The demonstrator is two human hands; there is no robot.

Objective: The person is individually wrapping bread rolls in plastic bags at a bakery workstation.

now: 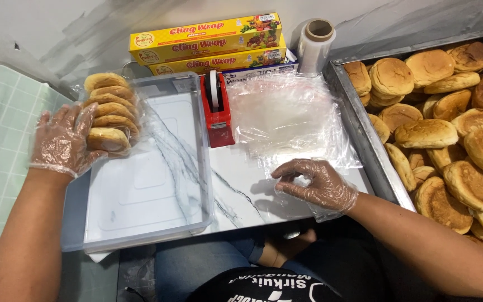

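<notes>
Both my hands wear thin clear gloves. My left hand [65,140] grips a clear bag of stacked round buns [109,112], holding it against the far left corner of a clear plastic bin [141,196]. My right hand [315,182] hovers over the marble-patterned tabletop, fingers pinched at the near edge of a pile of clear plastic bags [286,117]. Whether a bag is caught between those fingers is hard to tell.
A red tape dispenser [218,112] stands between bin and bags. Two yellow cling wrap boxes [208,42] and a clear film roll [315,45] sit at the back. A metal tray [359,128] on the right holds several loose buns [454,128].
</notes>
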